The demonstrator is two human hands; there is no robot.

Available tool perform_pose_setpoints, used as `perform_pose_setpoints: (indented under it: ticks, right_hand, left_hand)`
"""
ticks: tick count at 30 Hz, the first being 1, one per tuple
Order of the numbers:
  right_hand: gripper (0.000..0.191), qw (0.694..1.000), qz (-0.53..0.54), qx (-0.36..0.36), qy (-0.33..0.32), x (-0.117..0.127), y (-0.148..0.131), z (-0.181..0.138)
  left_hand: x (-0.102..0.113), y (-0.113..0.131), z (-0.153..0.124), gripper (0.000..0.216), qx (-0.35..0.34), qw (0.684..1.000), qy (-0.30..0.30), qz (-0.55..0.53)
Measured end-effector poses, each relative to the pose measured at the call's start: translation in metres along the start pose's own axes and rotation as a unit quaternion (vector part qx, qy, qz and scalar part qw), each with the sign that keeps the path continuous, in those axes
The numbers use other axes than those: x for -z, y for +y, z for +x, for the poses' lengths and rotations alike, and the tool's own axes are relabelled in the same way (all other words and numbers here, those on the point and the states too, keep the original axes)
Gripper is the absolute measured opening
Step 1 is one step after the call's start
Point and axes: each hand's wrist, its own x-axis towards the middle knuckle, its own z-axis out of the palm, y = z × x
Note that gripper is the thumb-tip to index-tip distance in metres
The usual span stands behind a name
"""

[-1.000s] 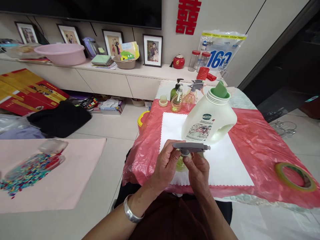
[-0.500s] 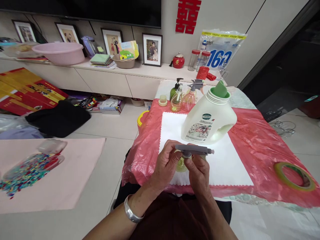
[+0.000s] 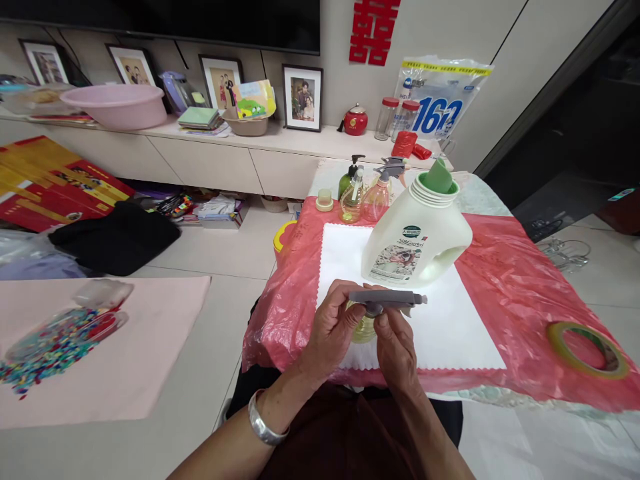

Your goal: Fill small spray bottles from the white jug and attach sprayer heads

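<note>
Looks like mid-screwing: left hand (image 3: 334,328) wraps the small yellowish spray bottle (image 3: 363,329) over the white cloth (image 3: 450,327), right hand (image 3: 396,347) pinches collar under gray trigger head (image 3: 386,298) just above; next prob. needs regrip + twist w/ bottle steady.

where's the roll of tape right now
In the head view the roll of tape lies flat on the red plastic sheet, far right, beyond the white cloth.

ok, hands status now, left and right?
Left hand: closed on the small spray bottle.
Right hand: fingers pinching the bottle's grey spray head.
</note>
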Motion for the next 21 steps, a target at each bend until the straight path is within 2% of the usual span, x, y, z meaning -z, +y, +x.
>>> perform_pose_setpoints:
  ticks: [4,9,16,21]
  right_hand:
    - [0.038,1.000,0.013,-0.005,0.008,-0.004,0.004,0.001]
    - [0.050,0.999,0.029,-0.005,0.022,-0.012,0.001,0.002]
    - [0.038,0.999,0.019,-0.022,-0.014,0.002,0.002,-0.002]
    - [0.036,0.999,0.044,-0.005,0.013,-0.004,0.005,0.001]
  left_hand:
    - [0.002,0.001,-0.001,0.021,0.002,1.000,-0.005,0.013]
    - [0.005,-0.001,-0.003,0.024,-0.011,0.999,-0.037,-0.015]
    - [0.002,0.002,-0.003,0.022,-0.003,0.999,-0.044,-0.012]
    - [0.002,0.002,-0.004,0.025,0.010,0.999,-0.034,0.003]
